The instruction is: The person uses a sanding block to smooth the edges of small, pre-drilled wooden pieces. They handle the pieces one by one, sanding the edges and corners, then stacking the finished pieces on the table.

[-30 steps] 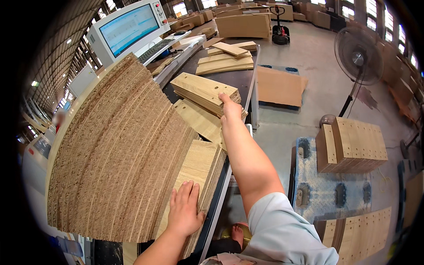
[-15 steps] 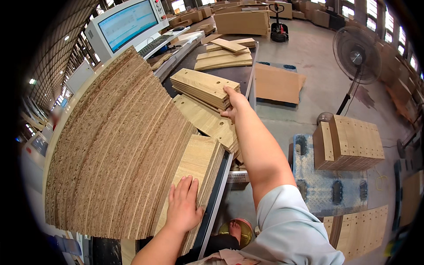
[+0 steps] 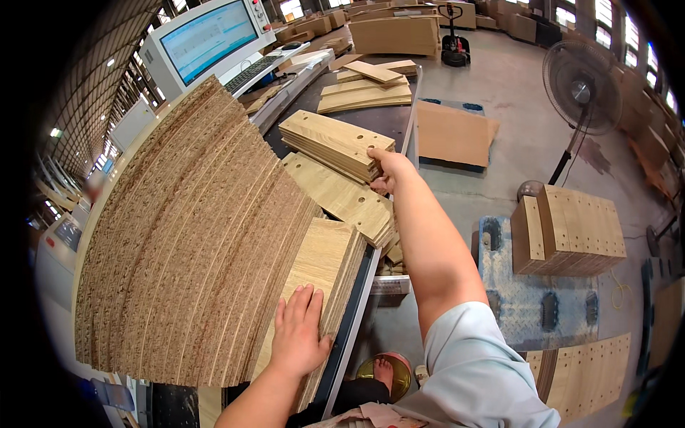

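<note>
My right hand (image 3: 389, 171) grips the near end of a short stack of drilled wood-grain boards (image 3: 325, 134), thumb on top beside a hole and fingers at the end face. That stack lies at an angle over a second pile of drilled boards (image 3: 339, 194). My left hand (image 3: 300, 337) lies flat, fingers stretched, on a stack of long wood-grain boards (image 3: 321, 250) along the table edge. Left of it stands a tall stack of chipboard panels (image 3: 178, 242), its rough edges facing me. Some fingers of my right hand are partly hidden.
Loose boards (image 3: 364, 94) lie farther back on the dark table, near a monitor (image 3: 209, 41) and keyboard (image 3: 252, 75). To the right are a blue pallet (image 3: 539, 307) with stacked drilled boards (image 3: 581, 228), a standing fan (image 3: 581, 89) and a pallet jack (image 3: 454, 50).
The whole view has shifted slightly, with the scene sitting a little farther right. My right hand remains at the end of the drilled boards, and my left hand still lies on its stack.
</note>
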A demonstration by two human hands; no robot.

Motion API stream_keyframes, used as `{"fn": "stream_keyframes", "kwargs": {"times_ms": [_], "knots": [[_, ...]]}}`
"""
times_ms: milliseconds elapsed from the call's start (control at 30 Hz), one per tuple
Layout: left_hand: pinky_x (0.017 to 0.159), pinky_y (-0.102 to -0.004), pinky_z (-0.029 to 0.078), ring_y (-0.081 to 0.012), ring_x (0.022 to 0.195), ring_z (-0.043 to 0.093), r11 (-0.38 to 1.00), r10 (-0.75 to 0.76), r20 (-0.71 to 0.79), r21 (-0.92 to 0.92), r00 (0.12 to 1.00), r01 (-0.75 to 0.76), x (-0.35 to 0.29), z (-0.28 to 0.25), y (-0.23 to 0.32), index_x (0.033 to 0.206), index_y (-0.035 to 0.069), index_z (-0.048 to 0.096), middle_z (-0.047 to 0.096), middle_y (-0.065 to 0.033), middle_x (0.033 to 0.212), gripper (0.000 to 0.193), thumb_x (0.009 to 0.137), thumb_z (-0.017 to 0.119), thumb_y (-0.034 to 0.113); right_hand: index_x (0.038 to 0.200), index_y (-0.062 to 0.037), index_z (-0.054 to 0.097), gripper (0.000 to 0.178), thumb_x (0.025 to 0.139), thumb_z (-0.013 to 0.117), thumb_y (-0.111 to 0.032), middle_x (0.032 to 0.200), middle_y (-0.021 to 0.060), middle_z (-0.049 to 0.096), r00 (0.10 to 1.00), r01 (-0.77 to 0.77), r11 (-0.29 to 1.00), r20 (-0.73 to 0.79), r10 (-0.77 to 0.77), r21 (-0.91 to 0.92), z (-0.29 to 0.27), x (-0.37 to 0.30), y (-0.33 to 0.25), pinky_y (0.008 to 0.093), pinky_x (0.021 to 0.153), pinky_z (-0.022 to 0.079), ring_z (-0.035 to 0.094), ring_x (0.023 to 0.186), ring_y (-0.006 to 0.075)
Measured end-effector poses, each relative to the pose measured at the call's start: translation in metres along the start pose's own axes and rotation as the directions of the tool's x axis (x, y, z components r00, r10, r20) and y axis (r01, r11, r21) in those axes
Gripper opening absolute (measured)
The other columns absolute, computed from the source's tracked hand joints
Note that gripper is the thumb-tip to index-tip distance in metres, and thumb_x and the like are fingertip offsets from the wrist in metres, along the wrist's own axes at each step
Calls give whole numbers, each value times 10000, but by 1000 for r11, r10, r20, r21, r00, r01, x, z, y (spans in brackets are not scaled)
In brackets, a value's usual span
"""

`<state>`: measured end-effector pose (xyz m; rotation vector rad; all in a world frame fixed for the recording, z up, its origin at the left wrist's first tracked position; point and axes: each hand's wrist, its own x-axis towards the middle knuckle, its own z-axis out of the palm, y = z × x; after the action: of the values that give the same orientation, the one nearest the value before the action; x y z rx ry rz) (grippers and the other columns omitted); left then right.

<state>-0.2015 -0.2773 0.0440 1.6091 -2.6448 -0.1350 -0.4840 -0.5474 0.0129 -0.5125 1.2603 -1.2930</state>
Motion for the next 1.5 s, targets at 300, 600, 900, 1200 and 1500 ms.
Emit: {"fn": "stream_keyframes", "kwargs": {"times_ms": [300, 600, 900, 1200, 1500], "knots": [[1175, -511, 141, -310, 1425, 250, 1000, 11, -14, -17, 1000, -11, 0, 0, -1, 1435, 34, 342, 316, -156, 1490, 843, 719, 759, 193, 1200, -72, 573, 517, 797, 737, -353, 1175, 160, 607, 998, -24, 986, -50, 32, 167, 7, -14, -5, 660, 983, 279, 597, 1030, 351], [1178, -508, 134, -308, 1431, 241, 1000, 0, -1, -13, 1000, 0, -1, 0, -1, 1442, 37, 334, 311, -155, 1495, 850, 719, 757, 184, 1151, -104, 589, 500, 759, 749, -371, 1091, 152, 621, 1000, 8, 972, -25, -2, 237, 10, -27, -13, 545, 869, 350, 582, 910, 293], [1178, -507, 134, -304, 1431, 242, 1000, 5, -5, -17, 1000, -5, 1, 0, -1, 1439, 39, 341, 311, -152, 1495, 849, 716, 760, 188, 1094, -48, 592, 464, 760, 765, -319, 964, 135, 653, 986, 162, 901, -91, -137, 402, 3, -8, 4, 415, 668, 480, 640, 791, 277], [1172, -517, 148, -310, 1422, 258, 1000, 2, -19, -9, 1000, -2, -1, 0, -2, 1432, 40, 352, 326, -155, 1487, 844, 709, 761, 188, 1156, 83, 568, 475, 789, 725, -175, 1109, 175, 623, 992, 107, 913, -98, -73, 394, -12, -42, -1, 488, 820, 515, 635, 944, 320], [1171, -522, 148, -314, 1422, 258, 1000, 10, -24, -5, 1000, -11, 0, 1, -1, 1435, 43, 349, 321, -158, 1490, 851, 703, 759, 185, 1176, -2, 587, 605, 765, 744, -417, 1054, 150, 628, 992, 99, 988, -92, -88, 117, -18, -23, -1, 408, 735, 470, 601, 836, 265]]}}
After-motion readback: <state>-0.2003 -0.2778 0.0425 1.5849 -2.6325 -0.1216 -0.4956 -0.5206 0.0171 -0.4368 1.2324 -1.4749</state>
